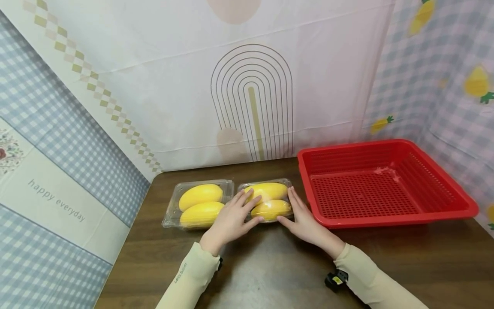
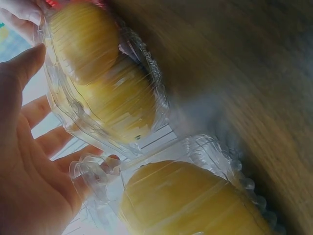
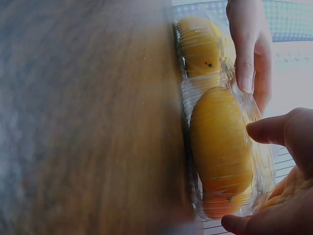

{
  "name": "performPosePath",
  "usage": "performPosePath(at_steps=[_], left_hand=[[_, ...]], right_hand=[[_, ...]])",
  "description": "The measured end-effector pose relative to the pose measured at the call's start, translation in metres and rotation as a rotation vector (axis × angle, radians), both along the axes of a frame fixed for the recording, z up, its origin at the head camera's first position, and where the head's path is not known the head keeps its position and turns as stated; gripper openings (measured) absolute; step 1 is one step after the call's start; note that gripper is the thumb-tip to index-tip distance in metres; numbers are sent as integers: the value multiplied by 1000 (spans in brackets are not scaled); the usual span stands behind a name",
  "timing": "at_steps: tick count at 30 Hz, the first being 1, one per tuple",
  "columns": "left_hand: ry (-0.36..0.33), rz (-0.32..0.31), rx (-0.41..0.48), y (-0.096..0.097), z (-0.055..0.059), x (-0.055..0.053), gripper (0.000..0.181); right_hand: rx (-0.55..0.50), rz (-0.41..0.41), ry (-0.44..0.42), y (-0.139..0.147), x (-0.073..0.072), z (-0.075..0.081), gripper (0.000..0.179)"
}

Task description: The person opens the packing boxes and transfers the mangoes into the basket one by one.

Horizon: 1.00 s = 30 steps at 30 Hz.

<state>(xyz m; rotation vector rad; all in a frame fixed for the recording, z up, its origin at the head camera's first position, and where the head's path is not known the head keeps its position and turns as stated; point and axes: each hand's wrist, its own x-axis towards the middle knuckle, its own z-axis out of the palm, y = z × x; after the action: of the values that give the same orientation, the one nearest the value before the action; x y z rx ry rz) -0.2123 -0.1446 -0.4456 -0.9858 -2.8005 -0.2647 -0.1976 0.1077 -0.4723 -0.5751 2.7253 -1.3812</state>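
Two yellow mangoes [image 1: 272, 209] lie side by side in a clear plastic clamshell box [image 1: 284, 182] on the table, its lid down over them. My left hand [image 1: 230, 219] touches the box's left side and top with spread fingers. At the right side, my right hand [image 1: 305, 222] touches the same box, fingers extended and thumb at the near edge. The right wrist view shows that thumb [image 3: 266, 129] against the clear lid. Just left stands a second clear box [image 1: 172, 212] with two more mangoes [image 1: 200, 195]; my left hand overlaps its right edge.
A red plastic basket [image 1: 362, 222] with a mesh bottom stands to the right, close to my right hand. The brown wooden table [image 1: 254, 266] meets a patterned cloth backdrop [image 1: 185, 107] at the back.
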Motion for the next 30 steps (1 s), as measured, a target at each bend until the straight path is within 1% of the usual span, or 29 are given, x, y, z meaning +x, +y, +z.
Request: performPosePath(at_steps=[6, 10, 12, 17, 19, 25, 30], left_hand=[[-34, 11, 25, 1, 1, -1, 61], [-54, 21, 39, 1, 2, -1, 60], [-56, 20, 41, 0, 4, -1, 61], [-50, 24, 31, 0, 5, 0, 64], [-48, 28, 27, 0, 6, 0, 65], [-73, 34, 31, 1, 6, -1, 65], [-78, 32, 39, 0, 8, -2, 65]], right_hand=[[-37, -40, -57, 3, 0, 1, 97], [-76, -58, -121, 4, -2, 1, 100], [-108, -60, -154, 4, -2, 0, 102], [-228, -68, -229, 4, -2, -2, 101], [-262, -87, -250, 4, -2, -4, 99], [-318, -167, -286, 2, 0, -9, 89], [-370, -193, -296, 2, 0, -12, 79]])
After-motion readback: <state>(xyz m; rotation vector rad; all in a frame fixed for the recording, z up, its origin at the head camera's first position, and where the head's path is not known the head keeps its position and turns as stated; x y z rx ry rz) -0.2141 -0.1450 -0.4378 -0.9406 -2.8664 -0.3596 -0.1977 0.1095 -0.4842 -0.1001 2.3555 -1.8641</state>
